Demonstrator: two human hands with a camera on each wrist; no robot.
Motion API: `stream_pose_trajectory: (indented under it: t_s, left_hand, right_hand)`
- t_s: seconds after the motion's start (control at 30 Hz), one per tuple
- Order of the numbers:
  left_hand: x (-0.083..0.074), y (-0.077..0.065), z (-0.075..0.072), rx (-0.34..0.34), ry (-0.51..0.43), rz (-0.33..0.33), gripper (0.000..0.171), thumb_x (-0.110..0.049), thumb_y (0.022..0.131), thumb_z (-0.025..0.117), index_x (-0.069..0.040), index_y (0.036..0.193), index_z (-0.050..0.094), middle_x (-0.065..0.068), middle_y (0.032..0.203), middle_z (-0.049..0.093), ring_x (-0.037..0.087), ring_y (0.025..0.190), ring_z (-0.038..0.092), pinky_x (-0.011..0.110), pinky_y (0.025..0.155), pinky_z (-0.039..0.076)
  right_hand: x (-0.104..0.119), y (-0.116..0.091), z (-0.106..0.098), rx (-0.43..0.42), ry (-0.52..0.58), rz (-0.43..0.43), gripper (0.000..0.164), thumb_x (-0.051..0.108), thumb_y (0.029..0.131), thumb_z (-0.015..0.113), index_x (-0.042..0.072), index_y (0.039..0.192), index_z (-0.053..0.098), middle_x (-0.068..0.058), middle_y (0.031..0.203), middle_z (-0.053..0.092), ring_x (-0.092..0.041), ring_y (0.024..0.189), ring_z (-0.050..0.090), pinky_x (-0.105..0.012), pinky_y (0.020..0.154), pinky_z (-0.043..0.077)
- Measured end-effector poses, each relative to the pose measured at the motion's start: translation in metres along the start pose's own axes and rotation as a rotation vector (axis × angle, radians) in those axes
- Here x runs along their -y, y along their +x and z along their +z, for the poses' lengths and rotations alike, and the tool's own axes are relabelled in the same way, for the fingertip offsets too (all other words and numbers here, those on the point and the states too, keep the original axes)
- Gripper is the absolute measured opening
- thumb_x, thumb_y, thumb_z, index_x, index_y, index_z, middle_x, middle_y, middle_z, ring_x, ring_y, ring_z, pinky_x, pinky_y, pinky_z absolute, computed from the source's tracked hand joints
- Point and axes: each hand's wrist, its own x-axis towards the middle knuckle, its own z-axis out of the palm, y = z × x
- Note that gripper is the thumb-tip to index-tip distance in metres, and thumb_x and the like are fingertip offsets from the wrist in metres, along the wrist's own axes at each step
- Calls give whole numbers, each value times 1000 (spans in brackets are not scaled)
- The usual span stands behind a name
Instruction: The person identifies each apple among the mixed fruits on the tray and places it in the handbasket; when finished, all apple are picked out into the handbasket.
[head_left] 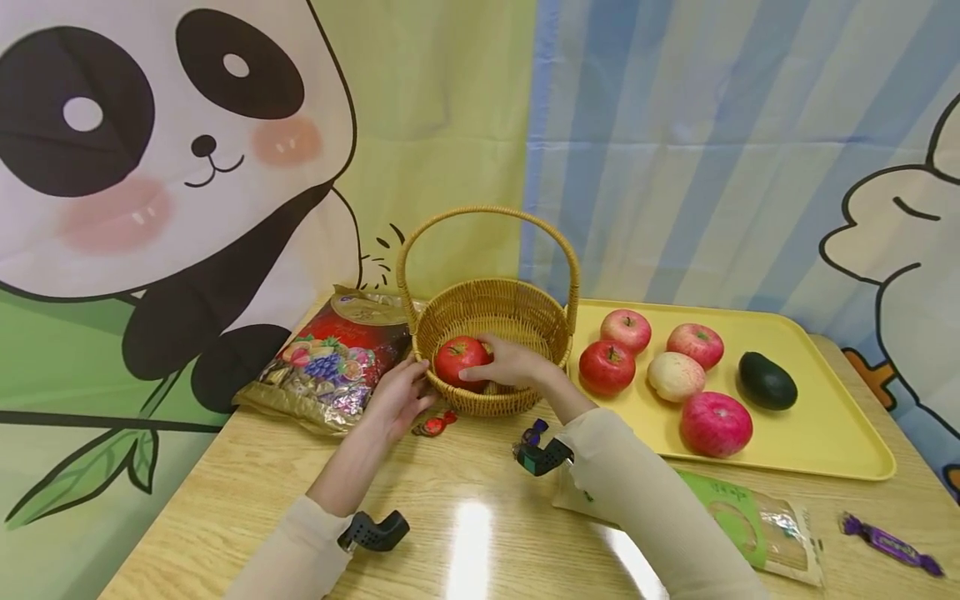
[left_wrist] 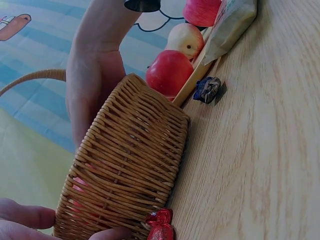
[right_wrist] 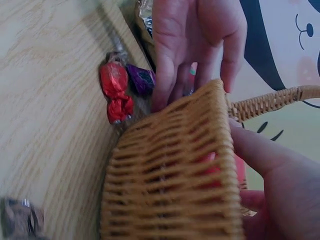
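A wicker basket (head_left: 491, 404) with a tall arched handle stands on the table, its wall close up in both wrist views. Inside it, at the left, lies a red apple (head_left: 457, 360). My right hand (head_left: 512, 363) reaches over the rim and grips this apple, thumb in front and fingers behind. In the right wrist view the basket wall partly hides the apple. My left hand (head_left: 397, 396) holds the basket's left side, with the thumb at the rim (left_wrist: 37, 216) and the other fingers along the outer wall.
Right of the basket, a yellow tray (head_left: 825, 442) bears several apples, a pale round fruit (head_left: 676, 377) and a dark green avocado (head_left: 767, 381). A candy bag (head_left: 330, 358) lies left. Wrapped candies (head_left: 435, 425) and a green-labelled packet (head_left: 750, 525) lie in front.
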Motion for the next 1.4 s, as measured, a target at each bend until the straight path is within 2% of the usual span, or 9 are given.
stream_pose_trajectory:
  t_s: [0.23,0.3,0.47,0.57,0.7,0.93,1.13,1.27,1.4]
  left_hand:
    - [-1,1,-1,-13,-27,-9,62,-14,103,40,-11,157,9,19,160,17,34,147,22,52,119,23]
    - [-1,1,-1,-7,-35,-14,62,-14,103,40,-11,157,9,20,160,17,34,147,22,52,119,23]
    - [-2,0,-2,0,-31,-7,62,-14,103,39,-11,157,8,19,161,16,33,148,21,52,119,23]
    - [-3,0,-3,12,-28,2,61,-14,104,38,-11,157,7,18,161,14,32,148,19,52,119,22]
    - [-4,0,-4,21,-23,-2,61,-14,104,36,-13,157,6,17,162,14,31,149,19,51,120,23]
    - [-2,-1,-2,23,-18,-2,60,-14,104,36,-13,157,8,18,161,15,32,148,20,50,119,24]
    - [0,-1,1,25,-5,4,61,-13,104,36,-12,157,7,19,161,13,34,148,19,50,119,24]
    - [1,0,2,25,-3,4,61,-13,104,36,-11,157,7,20,161,13,34,148,20,50,119,24]
    - [1,0,3,21,-3,1,61,-13,104,37,-12,157,8,19,161,14,34,148,21,49,119,25]
  right_hand:
    - [-2,-30,-31,-37,-111,-104,73,44,90,65,13,150,35,-16,137,56,-31,122,58,-46,98,50]
    - [-9,-44,-45,-47,-107,-151,69,43,91,64,15,148,38,-15,136,57,-30,121,58,-46,98,50]
    - [-40,-85,-81,-56,-31,-298,55,29,93,65,7,141,48,-16,133,59,-33,121,59,-48,100,49]
    - [-62,-101,-101,-71,-37,-314,48,24,94,64,5,136,52,-15,132,59,-33,118,60,-43,97,52]
    - [-87,-109,-117,-122,-73,-274,45,22,93,65,4,133,54,-18,131,59,-33,116,60,-35,93,54]
    - [-122,-103,-114,-236,-265,-205,62,28,86,74,2,137,51,-21,134,57,-40,122,54,-59,102,43]
    - [-139,-96,-103,-290,-321,-196,71,26,81,78,-5,138,47,-24,134,56,-42,118,55,-58,102,42]
    - [-140,-93,-98,-296,-314,-191,75,24,79,80,-8,138,46,-29,136,51,-45,125,49,-59,106,39]
    - [-139,-92,-94,-299,-325,-146,80,27,76,82,-9,137,47,-32,134,46,-46,119,50,-60,103,42]
